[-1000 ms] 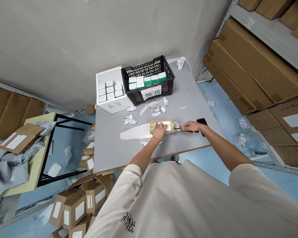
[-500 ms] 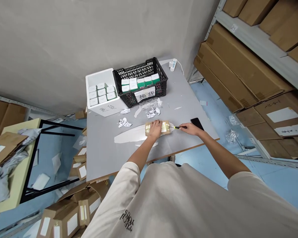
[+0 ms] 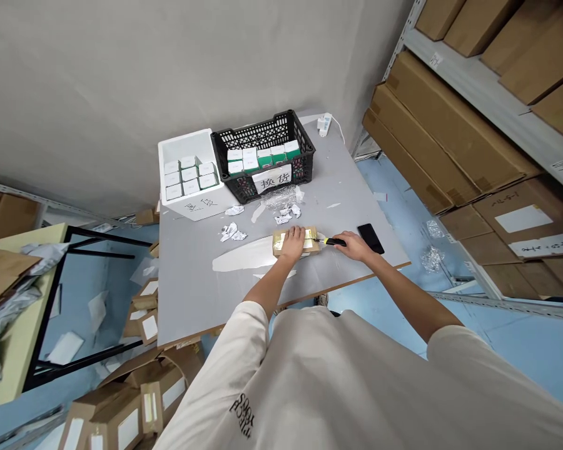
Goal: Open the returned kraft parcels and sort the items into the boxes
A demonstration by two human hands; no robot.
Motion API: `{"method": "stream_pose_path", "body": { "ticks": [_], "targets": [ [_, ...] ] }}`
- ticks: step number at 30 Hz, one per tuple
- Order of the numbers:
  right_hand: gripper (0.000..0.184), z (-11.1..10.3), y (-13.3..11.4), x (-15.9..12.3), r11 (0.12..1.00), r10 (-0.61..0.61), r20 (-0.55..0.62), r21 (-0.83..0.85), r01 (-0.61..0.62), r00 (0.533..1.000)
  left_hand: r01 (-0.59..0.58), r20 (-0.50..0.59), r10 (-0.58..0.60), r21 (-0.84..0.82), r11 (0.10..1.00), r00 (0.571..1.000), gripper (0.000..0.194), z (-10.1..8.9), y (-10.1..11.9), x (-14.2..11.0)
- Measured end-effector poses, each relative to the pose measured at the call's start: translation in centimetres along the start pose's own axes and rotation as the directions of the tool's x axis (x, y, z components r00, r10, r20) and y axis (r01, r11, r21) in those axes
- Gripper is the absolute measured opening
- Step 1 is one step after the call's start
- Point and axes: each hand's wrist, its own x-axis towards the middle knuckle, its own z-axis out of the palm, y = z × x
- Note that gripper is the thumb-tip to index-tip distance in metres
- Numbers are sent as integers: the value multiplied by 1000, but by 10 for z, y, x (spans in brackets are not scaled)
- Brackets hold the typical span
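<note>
A small cardboard box (image 3: pixel 313 242) with yellowish tape and a white label lies on the table in front of me. My left hand (image 3: pixel 293 242) lies across its top, fingers reaching to the far edge, and holds it in place. In my right hand (image 3: pixel 354 245), a utility knife (image 3: pixel 329 241) with a black and yellow handle points left. Its blade end is at the tape on the box's right part; how deep it sits I cannot tell. Under the box is a pale, worn patch (image 3: pixel 239 255) of the tabletop. A black phone (image 3: pixel 370 238) lies just right of my right hand.
Behind the box stand a white foam bin (image 3: pixel 194 208) and a black plastic crate (image 3: pixel 263 134), both holding white-and-green boxes. Crumpled paper (image 3: pixel 233 232), bubble wrap (image 3: pixel 281 199) and a power strip (image 3: pixel 324 124) lie on the grey table (image 3: pixel 192 300). Shelving (image 3: pixel 450 56) with cartons rises at right.
My right hand and the knife have moved left, bringing the blade from the box's right edge over its taped top. My left hand stays on the box. The view has shifted slightly.
</note>
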Motion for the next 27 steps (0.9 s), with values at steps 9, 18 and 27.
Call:
{"method": "stream_pose_path", "body": {
  "ticks": [9, 18, 27],
  "targets": [
    [47, 20, -17, -1, 996, -6, -79, -86, 0, 997, 0, -68, -3, -44, 999, 998, 64, 24, -6, -7],
    [49, 9, 36, 9, 996, 91, -347, 46, -80, 933, 6, -82, -9, -28, 1000, 997, 66, 39, -10, -10],
    [36, 35, -26, 72, 939, -4, -248, 331, 89, 969, -55, -34, 53, -42, 998, 998, 75, 16, -17, -61]
  ]
}}
